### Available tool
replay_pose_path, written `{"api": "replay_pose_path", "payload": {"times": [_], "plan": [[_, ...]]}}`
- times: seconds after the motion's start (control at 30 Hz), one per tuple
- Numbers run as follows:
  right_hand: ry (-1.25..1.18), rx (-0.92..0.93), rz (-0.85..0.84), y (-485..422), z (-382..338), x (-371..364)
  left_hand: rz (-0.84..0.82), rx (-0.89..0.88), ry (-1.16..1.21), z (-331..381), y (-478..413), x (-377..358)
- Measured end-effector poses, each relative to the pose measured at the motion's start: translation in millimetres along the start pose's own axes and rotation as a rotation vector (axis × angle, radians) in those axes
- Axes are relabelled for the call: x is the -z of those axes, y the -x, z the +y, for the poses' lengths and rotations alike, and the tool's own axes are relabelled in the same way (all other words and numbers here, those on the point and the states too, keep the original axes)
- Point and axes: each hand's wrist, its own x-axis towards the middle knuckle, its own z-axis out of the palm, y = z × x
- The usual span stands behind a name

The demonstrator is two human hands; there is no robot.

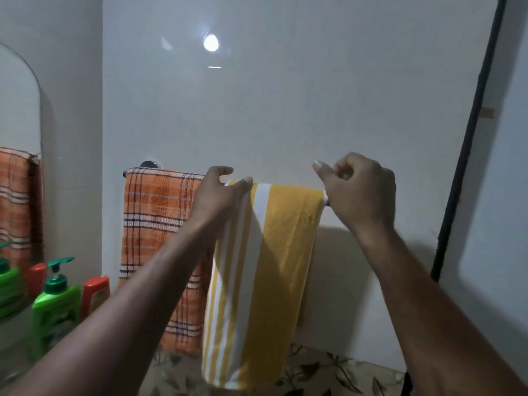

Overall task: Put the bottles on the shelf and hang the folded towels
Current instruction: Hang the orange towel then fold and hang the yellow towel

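Note:
A yellow and white striped towel (274,252) hangs folded over the wall rail, whose chrome bracket (148,164) shows at the left end. My left hand (220,195) is at the towel's top left corner, thumb resting on the cloth and the fingers arched loosely above it. At the top right corner is my right hand (360,192), fingers curled and thumb out, with nothing seen inside them. An orange plaid towel (154,224) hangs on the same rail to the left. On a ledge at the lower left stand a green pump bottle (55,298) and an orange bottle (95,292).
A mirror (17,124) on the left wall reflects the plaid towel and the bottles. A black pipe (468,138) runs down the wall at the right. A surface with a leaf pattern (328,370) lies below the towels.

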Motion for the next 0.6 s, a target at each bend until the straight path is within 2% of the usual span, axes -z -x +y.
{"api": "replay_pose_path", "payload": {"times": [0.07,0.13,0.23,0.33,0.4,0.5,0.6], "plan": [[-0.059,-0.068,0.043,34,18,-7,-0.03,-0.019,0.032,-6,5,1],[-0.153,-0.185,0.017,65,33,-18,-0.052,-0.07,0.067,-12,13,3],[-0.378,-0.311,-0.212,89,42,-30,-0.009,-0.089,0.156,-32,26,3],[-0.57,-0.358,-0.377,87,41,-33,0.03,-0.024,0.208,-49,45,2],[-0.701,-0.426,-0.47,83,39,-31,-0.038,0.047,0.253,-57,58,3],[-0.847,-0.518,-0.585,81,34,-27,-0.258,0.187,0.306,-62,69,8],[-0.934,-0.575,-0.599,78,26,-22,-0.305,0.181,0.291,-57,66,14]]}}
